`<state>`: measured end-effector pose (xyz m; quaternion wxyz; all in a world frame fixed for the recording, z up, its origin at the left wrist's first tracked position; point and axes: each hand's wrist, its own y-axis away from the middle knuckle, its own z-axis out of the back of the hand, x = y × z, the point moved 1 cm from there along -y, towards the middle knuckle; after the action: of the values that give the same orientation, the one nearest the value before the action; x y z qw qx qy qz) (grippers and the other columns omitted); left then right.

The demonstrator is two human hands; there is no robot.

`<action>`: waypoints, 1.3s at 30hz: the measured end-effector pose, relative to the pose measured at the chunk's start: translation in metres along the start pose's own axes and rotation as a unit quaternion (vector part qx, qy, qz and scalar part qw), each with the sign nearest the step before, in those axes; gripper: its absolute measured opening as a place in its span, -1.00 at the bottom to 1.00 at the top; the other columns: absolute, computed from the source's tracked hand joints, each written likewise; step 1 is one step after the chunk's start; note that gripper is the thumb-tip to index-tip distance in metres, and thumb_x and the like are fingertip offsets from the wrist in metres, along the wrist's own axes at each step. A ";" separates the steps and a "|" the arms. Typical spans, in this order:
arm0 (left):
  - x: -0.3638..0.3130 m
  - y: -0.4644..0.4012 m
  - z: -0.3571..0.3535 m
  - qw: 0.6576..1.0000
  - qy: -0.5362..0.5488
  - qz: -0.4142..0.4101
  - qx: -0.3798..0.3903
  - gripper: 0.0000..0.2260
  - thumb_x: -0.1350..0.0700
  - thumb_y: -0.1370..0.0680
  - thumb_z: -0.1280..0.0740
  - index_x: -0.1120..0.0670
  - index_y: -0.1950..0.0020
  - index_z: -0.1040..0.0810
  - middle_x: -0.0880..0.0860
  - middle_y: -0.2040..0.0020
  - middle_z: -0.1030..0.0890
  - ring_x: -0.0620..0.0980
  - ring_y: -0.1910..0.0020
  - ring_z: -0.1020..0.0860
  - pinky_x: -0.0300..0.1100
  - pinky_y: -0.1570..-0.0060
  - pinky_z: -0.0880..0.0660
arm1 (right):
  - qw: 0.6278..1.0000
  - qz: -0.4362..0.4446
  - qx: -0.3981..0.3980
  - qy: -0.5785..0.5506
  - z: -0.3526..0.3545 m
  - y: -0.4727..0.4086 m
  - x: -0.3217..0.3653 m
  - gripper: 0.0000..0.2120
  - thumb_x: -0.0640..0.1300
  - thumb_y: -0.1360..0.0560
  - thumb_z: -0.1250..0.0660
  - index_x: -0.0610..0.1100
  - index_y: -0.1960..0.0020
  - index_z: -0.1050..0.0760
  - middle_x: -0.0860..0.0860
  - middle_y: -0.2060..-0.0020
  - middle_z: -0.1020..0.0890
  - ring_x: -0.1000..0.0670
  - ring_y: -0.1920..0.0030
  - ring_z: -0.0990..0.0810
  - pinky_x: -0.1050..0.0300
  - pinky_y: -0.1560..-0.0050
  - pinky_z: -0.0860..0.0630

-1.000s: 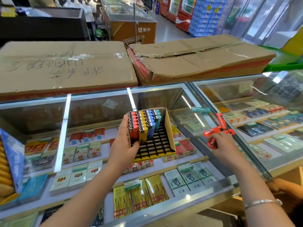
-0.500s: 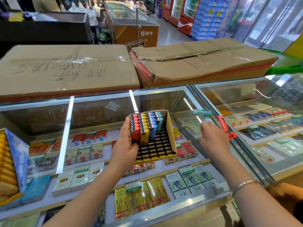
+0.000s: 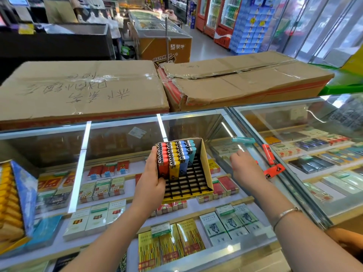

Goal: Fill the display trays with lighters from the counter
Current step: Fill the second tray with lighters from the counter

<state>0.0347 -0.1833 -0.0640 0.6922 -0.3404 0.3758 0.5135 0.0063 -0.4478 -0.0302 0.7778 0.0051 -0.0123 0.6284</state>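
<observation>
Left hand (image 3: pixel 152 181) grips the near left corner of a yellow cardboard display tray with a black grid insert (image 3: pixel 188 173), thumb along the left wall, fingers under the tray; grip clenched on the tray, held tilted just above the glass bench (image 3: pixel 121 146). Four rows of upright plastic lighters (image 3: pixel 173 156) at the tray's far left: red, yellow, blue, teal; remaining grid cells bare. Right hand (image 3: pixel 246 169) hovers right of the tray, back to the camera, fingers curled away; cannot tell whether its grip holds anything. A loose teal lighter (image 3: pixel 243 140) lies on the glass beyond the right hand, apart from it. Loose red lighters (image 3: pixel 272 161) lie just right of that hand near the metal seam. Two taped brown cardboard boxes (image 3: pixel 82 91) behind the bench.
</observation>
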 end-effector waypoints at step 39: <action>-0.067 0.025 0.049 0.910 -0.150 -0.378 -0.076 -0.82 0.11 -0.53 -0.29 0.12 0.00 -0.66 0.07 0.01 -0.63 0.02 0.08 -0.60 -0.10 0.17 -0.57 | 0.435 -0.229 0.191 -0.850 0.047 0.031 0.135 -0.82 -0.13 -0.45 -0.39 -0.26 0.08 -0.55 -0.14 0.30 -0.62 -0.06 0.31 -0.63 0.14 0.41 -0.56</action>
<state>0.0065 -0.1661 0.0162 0.8551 -0.4273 0.0705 0.2849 0.0041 -0.3104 0.0197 0.4705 0.6874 -0.5453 0.0933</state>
